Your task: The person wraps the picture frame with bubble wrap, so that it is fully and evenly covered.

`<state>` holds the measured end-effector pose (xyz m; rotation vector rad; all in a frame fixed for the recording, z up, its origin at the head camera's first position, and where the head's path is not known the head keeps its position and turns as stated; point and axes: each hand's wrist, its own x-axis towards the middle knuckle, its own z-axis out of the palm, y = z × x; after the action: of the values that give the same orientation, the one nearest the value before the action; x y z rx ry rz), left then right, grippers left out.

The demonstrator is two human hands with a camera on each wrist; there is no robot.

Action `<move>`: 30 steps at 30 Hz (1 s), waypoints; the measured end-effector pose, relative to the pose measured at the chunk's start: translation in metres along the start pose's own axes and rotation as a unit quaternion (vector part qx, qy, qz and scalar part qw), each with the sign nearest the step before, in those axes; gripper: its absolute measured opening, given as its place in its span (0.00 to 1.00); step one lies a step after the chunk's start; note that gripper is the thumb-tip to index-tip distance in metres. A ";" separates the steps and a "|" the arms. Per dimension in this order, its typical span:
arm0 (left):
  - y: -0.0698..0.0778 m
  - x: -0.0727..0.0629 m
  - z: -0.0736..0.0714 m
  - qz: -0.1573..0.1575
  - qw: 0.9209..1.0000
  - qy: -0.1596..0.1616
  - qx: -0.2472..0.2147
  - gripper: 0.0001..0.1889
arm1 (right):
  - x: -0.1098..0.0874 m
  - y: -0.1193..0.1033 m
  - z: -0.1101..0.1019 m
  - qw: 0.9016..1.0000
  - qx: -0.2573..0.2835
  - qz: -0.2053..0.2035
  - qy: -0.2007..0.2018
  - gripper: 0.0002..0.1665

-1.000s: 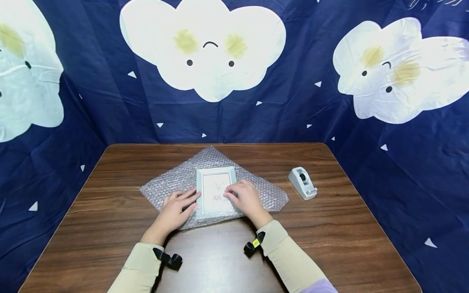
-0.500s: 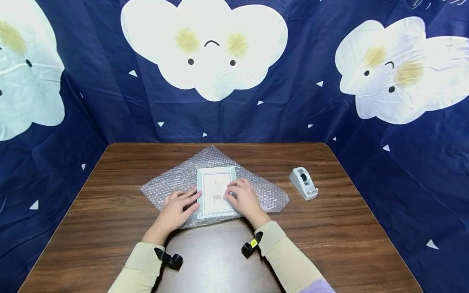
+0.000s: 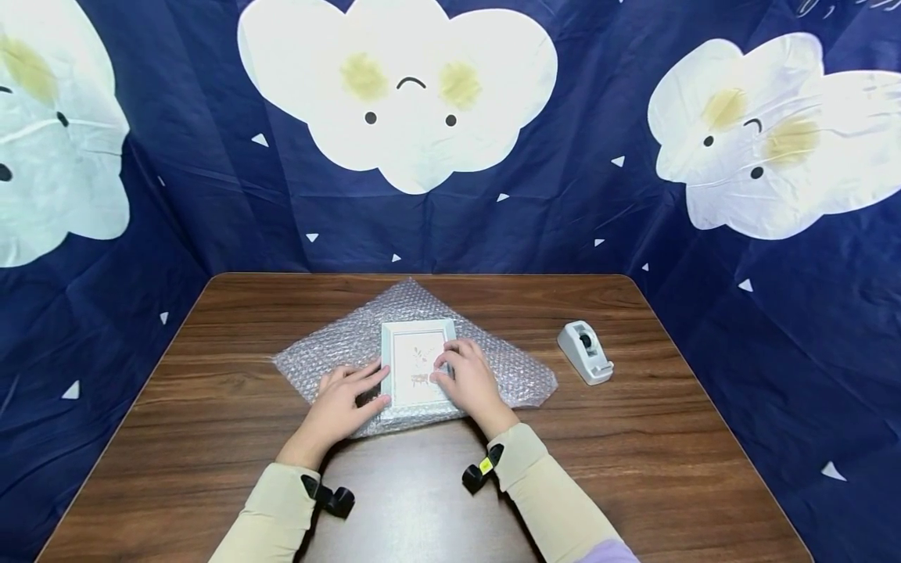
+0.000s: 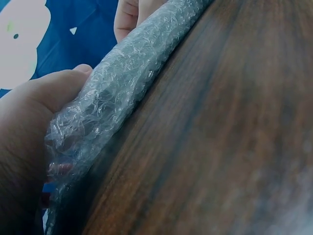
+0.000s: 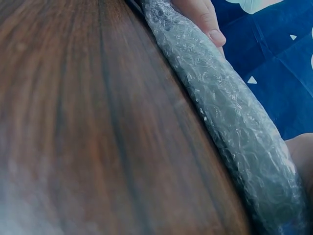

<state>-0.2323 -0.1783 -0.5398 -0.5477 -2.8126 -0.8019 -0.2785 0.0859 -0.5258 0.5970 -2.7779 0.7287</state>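
A pale picture frame (image 3: 387, 344) with a light drawing in it lies on a sheet of bubble wrap (image 3: 404, 301). The wrap's near side is folded over the frame's lower part, with a rounded bulge along the front edge in both wrist views. My left hand (image 3: 345, 403) rests at the frame's left edge, fingers spread and thumb apart. Over the frame's right side lies my right hand (image 3: 475, 383), fingers bent and slightly apart, fingertips touching the frame or the clear wrap over it. Both hands are partly hidden behind the wrap in the wrist views.
A white tape dispenser (image 3: 586, 353) stands on the right side of the brown wooden table (image 3: 633, 469). Behind and beside the table hangs a dark blue cloth (image 3: 197, 211) with white clouds. Small black cameras are strapped to both wrists.
My right fingers have spread a little, the upper ones shifting away from the thumb toward the frame's right edge. The left hand, frame and wrap stay nearly put; the head view drifts slightly.
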 end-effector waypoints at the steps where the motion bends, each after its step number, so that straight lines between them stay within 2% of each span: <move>1: 0.000 0.000 0.000 0.001 1.000 0.000 0.001 0.31 | 0.000 0.000 0.000 1.000 0.002 0.004 -0.001 0.11; 13: 0.002 0.001 -0.002 -0.001 1.000 -0.011 0.007 0.31 | 0.002 0.001 0.002 0.997 0.021 0.071 -0.031 0.37; 20: 0.015 0.004 -0.008 -0.008 0.999 -0.028 0.045 0.30 | 0.003 0.001 0.003 0.996 0.028 0.076 -0.029 0.43; 24: 0.027 0.009 -0.008 -0.034 0.996 -0.039 0.072 0.31 | 0.004 0.002 0.003 0.997 0.034 0.072 -0.025 0.43; 30: 0.041 0.018 0.005 -0.091 0.992 -0.064 0.064 0.39 | 0.003 0.002 0.003 0.996 0.038 0.070 -0.026 0.43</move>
<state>-0.2331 -0.1380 -0.5200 -0.3370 -3.0406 -0.6308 -0.2821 0.0846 -0.5286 0.4426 -2.8746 0.8616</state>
